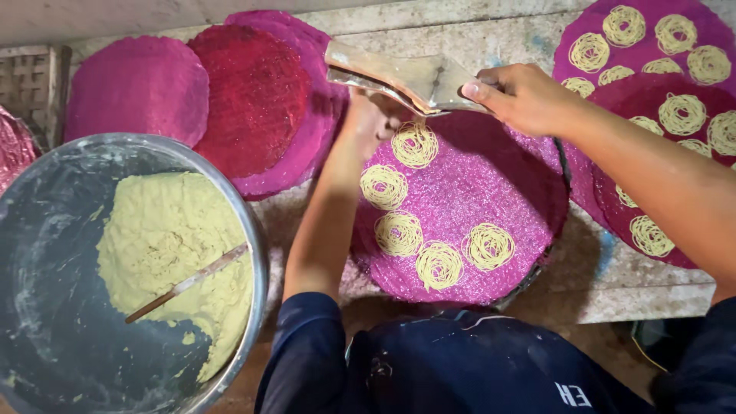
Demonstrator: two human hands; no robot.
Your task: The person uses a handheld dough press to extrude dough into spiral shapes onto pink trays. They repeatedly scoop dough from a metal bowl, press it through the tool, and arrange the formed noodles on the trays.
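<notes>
My right hand (521,96) grips one arm of a wooden noodle press (399,77) held above a round pink woven mat (491,192). My left hand (368,115) reaches under the press and grips it from below, partly hidden by the wood. Several pale yellow noodle coils (414,146) lie in a curve along the mat's left and near side. The newest coil sits right under the press.
A big metal bowl (253,230) with yellow dough (169,238) and a wooden stick (188,282) stands at my left. Bare pink and red mats (253,92) are stacked behind it. At the right lie mats (644,46) covered with noodle coils.
</notes>
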